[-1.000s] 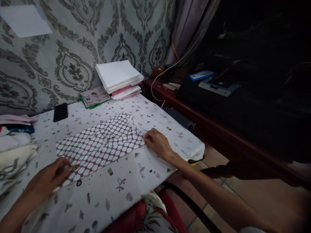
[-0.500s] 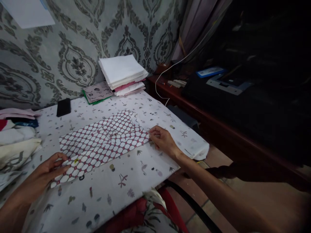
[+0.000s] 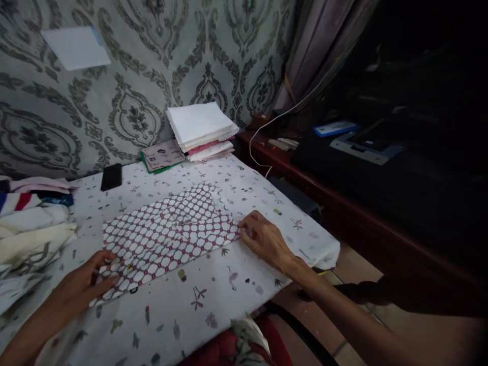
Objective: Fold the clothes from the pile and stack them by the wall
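Observation:
A white cloth with a dark red and grey lattice print (image 3: 163, 236) lies folded in a long strip across the table. At its near left end rests my left hand (image 3: 86, 279), thumb and forefinger apart on the fabric. My right hand (image 3: 265, 241) has its fingers closed on the cloth's right corner. The printed cloth has slight wrinkles, and a small yellow mark (image 3: 130, 268) shows near its left end.
Flower-and-leaf printed sheeting (image 3: 213, 284) covers the table. Behind are a black phone (image 3: 111, 177), a folded pinkish cloth (image 3: 163, 152) and a stack of white cloths (image 3: 204, 124). Crumpled clothes (image 3: 34, 239) lie left. A dark wooden desk (image 3: 305, 173) with a white cable (image 3: 251, 147) stands right.
The whole view has shifted, so everything appears lower and further right. Both hands remain at the two ends of the cloth; the right fingers look more curled.

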`<state>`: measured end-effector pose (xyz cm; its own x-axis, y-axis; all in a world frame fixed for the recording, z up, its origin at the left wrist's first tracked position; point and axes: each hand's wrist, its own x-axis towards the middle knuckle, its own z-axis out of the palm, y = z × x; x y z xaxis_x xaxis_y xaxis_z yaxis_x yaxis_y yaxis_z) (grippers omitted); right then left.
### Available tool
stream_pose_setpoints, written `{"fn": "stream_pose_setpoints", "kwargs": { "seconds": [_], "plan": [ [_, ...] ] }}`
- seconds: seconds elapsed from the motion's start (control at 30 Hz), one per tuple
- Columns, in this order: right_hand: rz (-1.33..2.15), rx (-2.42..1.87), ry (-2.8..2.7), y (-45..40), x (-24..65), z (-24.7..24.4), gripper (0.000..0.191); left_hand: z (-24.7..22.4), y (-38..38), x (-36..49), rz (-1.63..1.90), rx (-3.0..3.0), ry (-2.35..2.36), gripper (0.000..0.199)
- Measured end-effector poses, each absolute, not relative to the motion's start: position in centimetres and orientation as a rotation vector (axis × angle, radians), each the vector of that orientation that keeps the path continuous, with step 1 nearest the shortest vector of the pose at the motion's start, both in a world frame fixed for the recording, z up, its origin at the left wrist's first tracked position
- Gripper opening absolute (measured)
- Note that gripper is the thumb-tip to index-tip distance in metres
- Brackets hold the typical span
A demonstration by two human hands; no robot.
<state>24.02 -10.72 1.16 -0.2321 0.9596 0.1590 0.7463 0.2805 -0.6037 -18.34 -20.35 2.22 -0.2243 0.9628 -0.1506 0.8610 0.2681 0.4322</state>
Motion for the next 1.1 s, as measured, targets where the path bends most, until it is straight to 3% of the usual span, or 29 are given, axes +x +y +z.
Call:
{"fn": "stream_pose_setpoints", "kwargs": {
  "seconds": [0.2,0.43,0.8,1.1],
  "plan": [
    [0.318,-1.438,-2.475,-8.6,19.4,3.8,0.023,3.2,-18.2,-18.5,0.287,1.861,2.135,0.048],
    [0.001,-1.395,-2.813,-5.6,15.0,2.7,0.036,2.6,-15.1,-18.8,0.047,2.073,2.283,0.042],
    [-0.032,-1.450,-2.717,-7.0,15.1,5.6,0.034,2.8,-14.1,-19.6,-0.174,2.215,2.362,0.045],
    [0.068,-1.484,-2.757,-8.3,15.8,4.8,0.032,3.0,-15.0,-20.1,0.031,2.165,2.472,0.042]
  ]
}}
